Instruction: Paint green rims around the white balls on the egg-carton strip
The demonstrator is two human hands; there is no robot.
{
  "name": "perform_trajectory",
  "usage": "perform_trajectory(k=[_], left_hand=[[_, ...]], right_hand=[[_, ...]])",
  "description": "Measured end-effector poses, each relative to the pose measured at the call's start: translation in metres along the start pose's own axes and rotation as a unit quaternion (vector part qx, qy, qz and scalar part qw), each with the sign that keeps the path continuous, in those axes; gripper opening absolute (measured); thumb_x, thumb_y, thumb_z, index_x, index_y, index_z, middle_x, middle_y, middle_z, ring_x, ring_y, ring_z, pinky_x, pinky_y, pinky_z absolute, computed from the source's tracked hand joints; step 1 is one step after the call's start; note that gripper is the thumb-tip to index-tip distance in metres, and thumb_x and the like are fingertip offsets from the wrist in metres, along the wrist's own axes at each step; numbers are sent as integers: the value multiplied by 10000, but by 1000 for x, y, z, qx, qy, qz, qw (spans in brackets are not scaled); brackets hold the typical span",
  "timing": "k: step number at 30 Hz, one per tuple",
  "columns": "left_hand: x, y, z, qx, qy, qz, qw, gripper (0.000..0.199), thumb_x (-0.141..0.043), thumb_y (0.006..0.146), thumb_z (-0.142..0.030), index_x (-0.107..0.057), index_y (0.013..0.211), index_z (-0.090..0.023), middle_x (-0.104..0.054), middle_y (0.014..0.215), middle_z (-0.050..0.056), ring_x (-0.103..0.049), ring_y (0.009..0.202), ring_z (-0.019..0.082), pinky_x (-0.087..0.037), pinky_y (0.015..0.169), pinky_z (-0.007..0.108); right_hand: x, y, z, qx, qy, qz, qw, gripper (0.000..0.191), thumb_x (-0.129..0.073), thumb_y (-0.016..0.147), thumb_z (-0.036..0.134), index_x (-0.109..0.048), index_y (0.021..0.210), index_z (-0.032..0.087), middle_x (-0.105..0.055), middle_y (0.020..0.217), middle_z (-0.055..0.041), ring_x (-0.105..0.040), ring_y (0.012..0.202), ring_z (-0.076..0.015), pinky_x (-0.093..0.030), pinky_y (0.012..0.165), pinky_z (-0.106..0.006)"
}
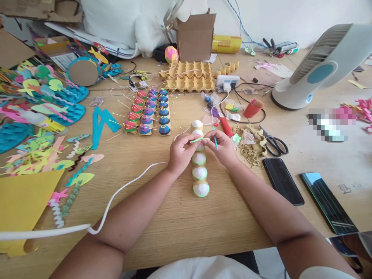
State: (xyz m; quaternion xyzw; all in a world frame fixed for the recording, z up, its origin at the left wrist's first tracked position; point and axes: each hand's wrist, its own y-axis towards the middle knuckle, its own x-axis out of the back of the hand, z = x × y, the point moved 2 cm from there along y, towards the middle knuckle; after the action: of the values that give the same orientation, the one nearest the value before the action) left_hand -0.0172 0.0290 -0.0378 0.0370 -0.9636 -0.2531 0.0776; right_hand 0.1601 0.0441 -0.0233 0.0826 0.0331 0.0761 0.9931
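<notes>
Grip: thin light-green strip (200, 139) pinched between fingertips of left hand (183, 149) and right hand (220, 145); slim blue stick (215, 143) also held in the right
Row: white-domed, green-rimmed carton cups (200, 173) set beneath the hands
Tabletop (162, 228): black-handled scissors (274, 143) laid rightward

Around the domes (199, 171), bare tabletop (186, 228) spreads from 5 to 7 o'clock, between left forearm (139, 211) and right forearm (261, 197). A lane at 11 ends at egg trays (192, 77). Pin-studded figures (148, 111) block 10; cord (112, 201), 8 to 9; scissors (276, 146), 3; phones (283, 181), 4.
</notes>
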Motion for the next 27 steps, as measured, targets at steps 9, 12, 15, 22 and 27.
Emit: perform_trajectory(k=[9, 12, 15, 22, 27], left_hand=[[3, 2, -4, 1, 1, -2, 1000, 208, -768, 1010, -416, -873, 1011, -237, -838, 990, 57, -740, 936, 191, -572, 808, 311], [4, 2, -4, 9, 0, 4, 1000, 277, -764, 1006, -492, -874, 992, -238, -829, 957, 56, -733, 908, 197, -562, 802, 325], [4, 2, -2, 22, 5, 6, 1000, 324, -766, 992, -544, -881, 985, -242, -820, 934, 61, -721, 890, 205, -558, 786, 335], [4, 1, 1, 36, -7, 30, 999, 275, -816, 955, -494, -890, 1072, -256, -813, 966, 55, -705, 875, 192, -564, 776, 323], [4, 0, -2, 30, 9, 34, 999, 384, -687, 1032, -573, -879, 1024, -241, -826, 993, 85, -741, 952, 225, -576, 834, 361]], right_hand=[[-3, -2, -1, -9, 49, 43, 998, 498, -980, 710, 612, -778, 1005, 265, -797, 909, -8, -713, 834, -167, -635, 863, -352], [-4, -3, -2, -7, 48, 38, 998, 435, -977, 733, 579, -784, 960, 263, -807, 920, -7, -713, 816, -159, -639, 885, -358], [-2, -4, -3, -11, 40, 19, 999, 419, -967, 738, 594, -785, 899, 254, -798, 863, -7, -700, 771, -153, -637, 832, -343], [1, -4, 1, -7, 8, -7, 1000, 484, -888, 780, 706, -775, 829, 238, -756, 747, -11, -692, 725, -158, -625, 748, -322], [1, -7, 3, -2, -41, 3, 999, 586, -770, 830, 811, -733, 775, 228, -750, 736, -23, -683, 716, -164, -596, 728, -321]])
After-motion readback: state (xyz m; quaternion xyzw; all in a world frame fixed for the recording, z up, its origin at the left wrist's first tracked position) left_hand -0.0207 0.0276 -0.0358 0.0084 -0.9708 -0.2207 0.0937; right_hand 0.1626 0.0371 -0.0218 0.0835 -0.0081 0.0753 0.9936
